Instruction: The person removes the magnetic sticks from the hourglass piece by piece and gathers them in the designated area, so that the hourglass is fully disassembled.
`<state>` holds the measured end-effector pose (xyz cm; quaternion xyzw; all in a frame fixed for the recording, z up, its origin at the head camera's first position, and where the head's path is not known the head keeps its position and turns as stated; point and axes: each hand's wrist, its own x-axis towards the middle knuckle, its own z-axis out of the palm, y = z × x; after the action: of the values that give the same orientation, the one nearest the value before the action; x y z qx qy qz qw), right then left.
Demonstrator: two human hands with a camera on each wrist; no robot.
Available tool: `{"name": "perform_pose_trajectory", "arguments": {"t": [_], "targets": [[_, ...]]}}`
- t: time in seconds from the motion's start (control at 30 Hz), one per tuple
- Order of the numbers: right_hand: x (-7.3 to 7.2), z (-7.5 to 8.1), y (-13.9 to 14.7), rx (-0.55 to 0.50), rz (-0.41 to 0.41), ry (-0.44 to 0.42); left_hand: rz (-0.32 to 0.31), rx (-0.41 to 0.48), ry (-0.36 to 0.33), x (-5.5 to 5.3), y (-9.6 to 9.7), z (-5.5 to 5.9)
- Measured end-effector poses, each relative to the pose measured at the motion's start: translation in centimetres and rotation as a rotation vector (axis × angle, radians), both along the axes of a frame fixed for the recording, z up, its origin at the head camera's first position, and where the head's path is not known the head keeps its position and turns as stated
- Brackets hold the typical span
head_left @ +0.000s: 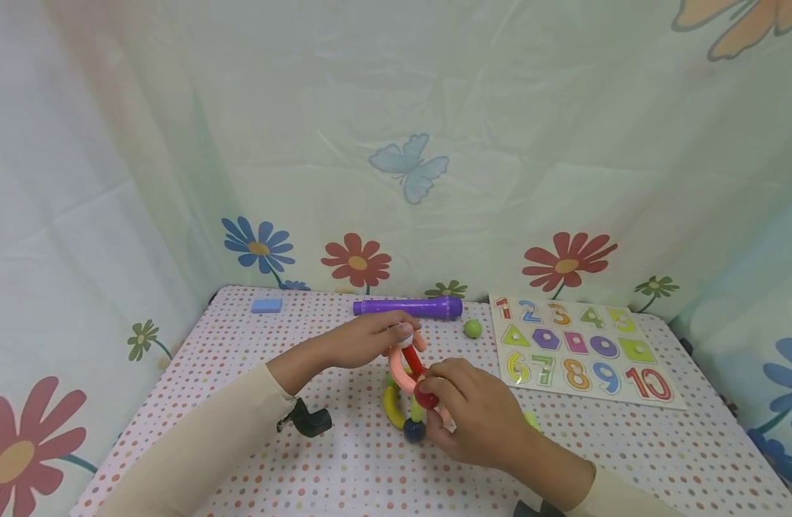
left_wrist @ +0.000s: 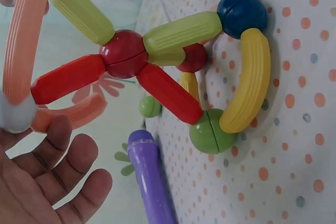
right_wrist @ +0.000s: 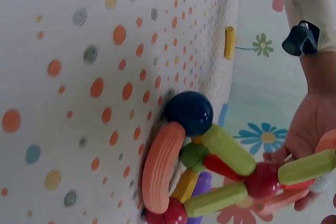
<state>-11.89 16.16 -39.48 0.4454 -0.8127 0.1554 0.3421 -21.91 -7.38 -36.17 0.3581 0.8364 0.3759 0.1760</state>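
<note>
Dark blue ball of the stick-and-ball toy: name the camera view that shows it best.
Left wrist view: the dark blue ball shows large, with a green and a yellow stick joined to it. The right wrist view shows it smaller, against the dotted cloth. The head view shows it tiny, beside the right hand.

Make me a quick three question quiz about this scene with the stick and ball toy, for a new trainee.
1. True or false: both hands touch the stick-and-ball structure.
2. Which loose thing lies between the purple tube and the number puzzle board? A) blue block B) green ball C) yellow stick
3. What colour is the ball at the structure's foot, on the dotted tablecloth?

Key:
1. True: the left hand holds the top, the right hand the lower part.
2. B, the green ball.
3. Dark blue.
</note>
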Motion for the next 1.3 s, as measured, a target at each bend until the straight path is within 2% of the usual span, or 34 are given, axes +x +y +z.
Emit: {"name": "perform_pose_trajectory", "arguments": {"t": [0.13, 0.3, 0.5, 0.63, 0.87, 1.03, 1.3], "targets": [[0.1, 0.1, 1.2, -0.017, -0.055, -0.036, 0.021, 0.008, -0.043, 0.4, -0.5, 0.1], [-0.2, 0.2, 2.4, -0.052, -0.075, -0.043, 0.045, 0.013, -0.077, 0.9, -0.7, 0.1], [-0.5, 0.2, 3.5, -0.012, -0.145, -0.094, 0.058, 0.028, -0.077, 1.1, -1.1, 0.0], [-0.7, 0.2, 4.2, 0.012, -0.186, -0.127, 0.054, 0.022, -0.082, 1.1, -1.4, -0.2], [-1.2, 0.0, 4.7, 0.006, -0.265, -0.208, 0.022, 0.038, -0.158, 1.1, -1.7, -1.1], [-1.7, -0.2, 4.9, 0.001, -0.285, -0.227, 0.003, 0.039, -0.167, 1.1, -1.6, -1.6], [-1.8, -0.3, 4.8, -0.017, -0.295, -0.233, 0.033, 0.064, -0.153, 1.2, -1.4, -2.2]]}}
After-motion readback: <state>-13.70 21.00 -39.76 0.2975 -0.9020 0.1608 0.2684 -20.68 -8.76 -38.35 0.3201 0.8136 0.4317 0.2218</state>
